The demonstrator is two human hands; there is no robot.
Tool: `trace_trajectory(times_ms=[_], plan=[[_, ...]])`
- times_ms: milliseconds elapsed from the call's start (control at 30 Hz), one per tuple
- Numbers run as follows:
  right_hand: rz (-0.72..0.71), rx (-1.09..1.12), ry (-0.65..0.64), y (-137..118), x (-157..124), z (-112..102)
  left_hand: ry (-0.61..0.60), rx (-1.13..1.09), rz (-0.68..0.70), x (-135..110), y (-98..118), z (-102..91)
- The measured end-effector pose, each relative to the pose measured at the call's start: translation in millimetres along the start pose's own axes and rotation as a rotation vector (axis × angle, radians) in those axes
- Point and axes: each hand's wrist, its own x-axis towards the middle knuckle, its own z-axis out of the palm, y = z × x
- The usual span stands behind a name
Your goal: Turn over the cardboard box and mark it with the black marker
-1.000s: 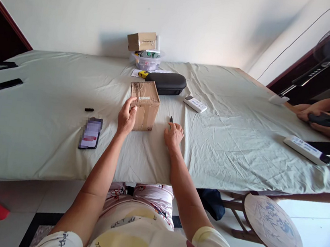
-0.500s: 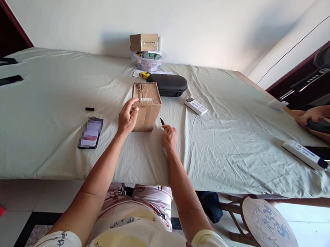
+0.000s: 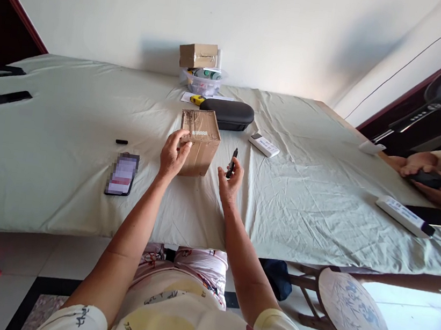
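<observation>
A taped cardboard box [image 3: 197, 154] stands upright on the cloth-covered table in front of me. My left hand [image 3: 173, 154] grips its near left corner, with fingertips on the top edge and the thumb against the front face. Just right of the box, apart from it, my right hand [image 3: 230, 180] holds a black marker pen [image 3: 233, 162], its uncapped-looking tip pointing up and away. A small black pen cap [image 3: 121, 142] lies on the cloth to the left, above a smartphone [image 3: 121, 175] with a lit screen.
Behind the box lie a black hard case [image 3: 227, 113], a yellow object [image 3: 196, 99] and a plastic basket [image 3: 201, 85] topped by a smaller carton [image 3: 198, 55]. White packs [image 3: 264, 145] lie to the right. Another person's hands [image 3: 423, 167] hold something dark at the right edge.
The marker pen has turned from pointing left toward the box to pointing upward in my right hand, whose fingers have shifted. My left hand stays on the box; the view has shifted slightly.
</observation>
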Motion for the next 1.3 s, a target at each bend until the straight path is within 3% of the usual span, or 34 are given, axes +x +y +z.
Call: trace_trajectory(times_ms=[267,433,533,733,867,1067,1233,1300], plan=[[-0.029,0.063,0.245,-10.2,-2.2,-0.4,0.013,0.019,0.008,-2.4,4.3,5.0],[-0.206,0.196,0.372,-23.4,-4.6,-7.2,0.016,-0.001,-0.010,-9.4,5.6,7.2],[-0.388,0.194,0.319,-38.8,-12.2,-11.9,-0.004,-0.013,0.023,-10.8,1.7,7.9],[-0.766,0.111,-0.033,-74.0,-27.8,-7.5,-0.070,-0.006,0.068,-8.0,-8.2,5.8],[-0.742,0.057,-0.130,-81.4,-28.4,5.3,-0.107,-0.006,0.072,-6.2,-10.7,4.0],[-0.751,0.015,-0.077,-75.8,-30.4,13.5,-0.103,-0.028,0.066,-7.3,-11.8,4.6],[-0.747,0.031,-0.160,-79.4,-31.9,17.0,-0.120,-0.038,0.069,-10.1,-13.9,4.5],[-0.756,0.077,-0.127,-82.1,-32.2,16.9,-0.128,-0.031,0.069,-11.5,-15.4,3.7]])
